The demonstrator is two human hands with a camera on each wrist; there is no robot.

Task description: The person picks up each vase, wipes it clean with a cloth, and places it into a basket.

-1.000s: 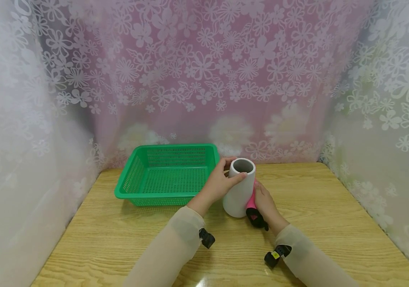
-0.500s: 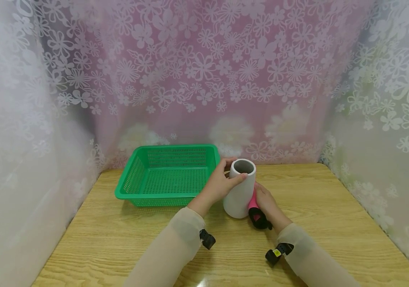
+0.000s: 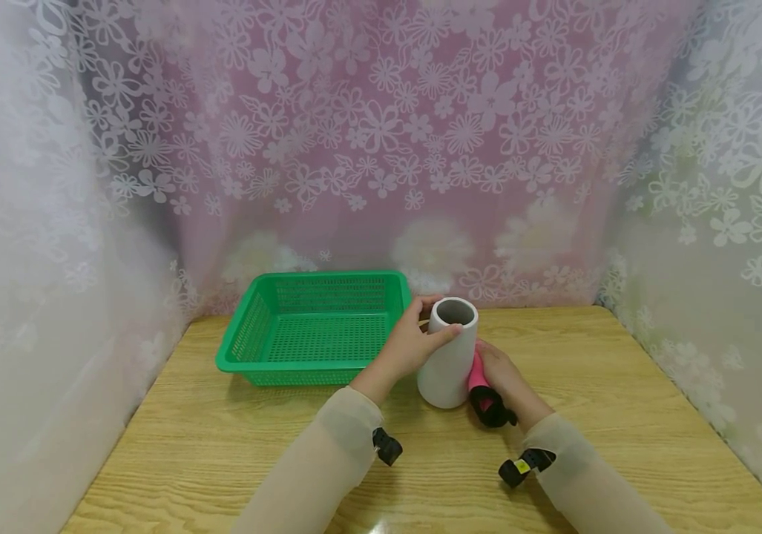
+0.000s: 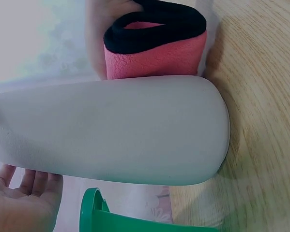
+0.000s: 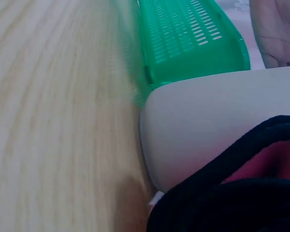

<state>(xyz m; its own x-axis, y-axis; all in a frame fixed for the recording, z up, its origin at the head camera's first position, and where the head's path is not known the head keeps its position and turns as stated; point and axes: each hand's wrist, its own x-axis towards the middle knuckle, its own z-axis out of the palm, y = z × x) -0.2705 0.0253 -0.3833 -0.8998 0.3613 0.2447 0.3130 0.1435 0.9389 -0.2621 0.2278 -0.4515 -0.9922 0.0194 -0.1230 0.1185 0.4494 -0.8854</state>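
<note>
Vase (image 3: 446, 378) gripped near its top by my left hand (image 3: 412, 341), I should press only lightly with the pink cloth (image 4: 157, 63) my right hand (image 3: 506, 377) grips.

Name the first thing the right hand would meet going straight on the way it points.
Likely the white container, just ahead-left of the right hand and the pink-and-black fabric it holds, though depth is unclear.

The vase (image 3: 444, 374) is white, cloth (image 4: 154, 62) pink and black, basket (image 3: 314, 366) green, table (image 3: 581, 371) yellow wood-grain, curtain (image 3: 394, 133) flower-patterned.
</note>
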